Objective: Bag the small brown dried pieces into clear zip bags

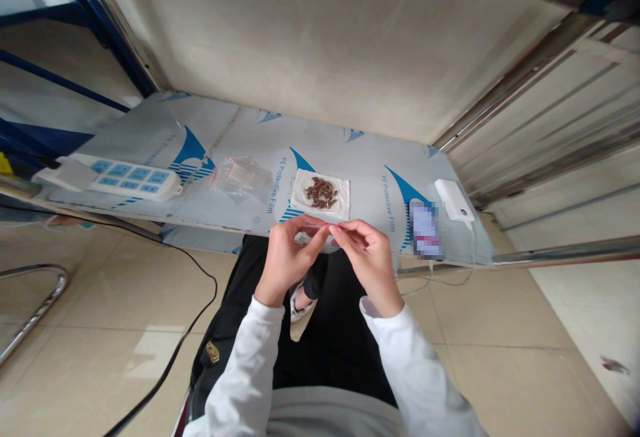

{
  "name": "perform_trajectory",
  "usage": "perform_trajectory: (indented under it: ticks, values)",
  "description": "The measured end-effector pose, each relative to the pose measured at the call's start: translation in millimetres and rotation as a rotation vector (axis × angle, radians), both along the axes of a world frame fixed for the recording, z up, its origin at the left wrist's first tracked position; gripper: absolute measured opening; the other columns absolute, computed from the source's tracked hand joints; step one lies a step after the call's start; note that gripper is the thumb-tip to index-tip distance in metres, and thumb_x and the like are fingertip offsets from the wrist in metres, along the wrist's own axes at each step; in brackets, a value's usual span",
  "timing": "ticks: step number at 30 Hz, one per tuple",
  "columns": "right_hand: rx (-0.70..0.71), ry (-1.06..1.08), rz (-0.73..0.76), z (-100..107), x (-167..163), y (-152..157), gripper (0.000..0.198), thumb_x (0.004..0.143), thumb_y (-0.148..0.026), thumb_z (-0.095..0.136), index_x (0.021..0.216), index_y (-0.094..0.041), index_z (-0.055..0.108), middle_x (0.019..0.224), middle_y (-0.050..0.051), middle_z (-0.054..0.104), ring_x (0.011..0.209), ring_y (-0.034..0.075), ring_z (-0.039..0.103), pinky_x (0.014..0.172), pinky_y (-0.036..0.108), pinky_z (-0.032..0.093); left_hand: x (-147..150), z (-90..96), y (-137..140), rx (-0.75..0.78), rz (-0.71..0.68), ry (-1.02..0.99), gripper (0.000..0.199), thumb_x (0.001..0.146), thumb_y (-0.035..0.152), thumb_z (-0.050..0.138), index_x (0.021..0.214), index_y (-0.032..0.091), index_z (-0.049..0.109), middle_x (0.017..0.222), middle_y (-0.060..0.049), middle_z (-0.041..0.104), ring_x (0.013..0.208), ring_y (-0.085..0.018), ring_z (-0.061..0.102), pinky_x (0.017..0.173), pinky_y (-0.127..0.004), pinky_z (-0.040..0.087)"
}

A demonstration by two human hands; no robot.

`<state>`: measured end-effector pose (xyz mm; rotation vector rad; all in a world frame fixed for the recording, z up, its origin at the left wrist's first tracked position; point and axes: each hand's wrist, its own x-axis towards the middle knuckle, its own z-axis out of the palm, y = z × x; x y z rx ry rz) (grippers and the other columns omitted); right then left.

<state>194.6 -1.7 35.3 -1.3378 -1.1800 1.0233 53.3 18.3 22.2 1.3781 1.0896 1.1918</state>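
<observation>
Bag (331, 245) is pinched in both hands (291, 250) (369, 256) near the table edge (225, 226).

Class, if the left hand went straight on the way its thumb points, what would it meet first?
The left hand would probably meet the right hand first: their thumb tips are very close, though whether they touch is unclear.

The left arm (245, 364) reaches in from seven o'clock and the right arm (417, 364) from five. The left hand (289, 254) and right hand (369, 250) come together in a pinch, fingers curled, thumbs (316, 242) nearly meeting, angled toward one and eleven.
</observation>
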Motion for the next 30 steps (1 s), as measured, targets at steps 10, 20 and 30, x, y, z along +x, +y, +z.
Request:
perform_trajectory:
  ticks: [10,20,30]
  values:
    - [-0.046,0.046,0.044,-7.3,12.9,-11.7,0.018,0.079,-0.035,0.069,0.089,-0.02,0.072,0.092,0.005,0.074,0.085,0.02,0.07,0.081,0.033,0.056,-3.2,-2.0,2.3,-0.098,-0.113,-0.063,0.034,0.085,0.044,0.057,0.078,0.015,0.075,0.078,-0.008,0.075,0.074,-0.022,0.069,0.073,-0.031,0.053]
    - [-0.052,-0.074,-0.228,-19.8,76.5,25.5,0.051,0.069,-0.047,0.074,0.11,-0.017,0.066,0.085,0.009,0.074,0.06,0.018,0.066,0.063,0.035,0.057,-17.4,-13.5,12.3,-0.089,0.044,0.017,0.044,0.09,0.048,0.045,0.087,0.015,0.074,0.085,-0.008,0.074,0.079,-0.019,0.066,0.077,-0.028,0.047]
    - [0.008,-0.733,-0.531,-52.5,127.0,128.0,0.048,0.075,-0.029,0.064,0.115,-0.002,0.058,0.122,0.031,0.054,0.125,0.036,0.042,0.106,0.051,0.024,-37.4,-27.8,20.1,-0.152,0.358,0.006,0.025,0.083,0.042,0.054,0.079,0.017,0.058,0.06,0.003,0.055,0.054,-0.009,0.048,0.052,-0.019,0.036]
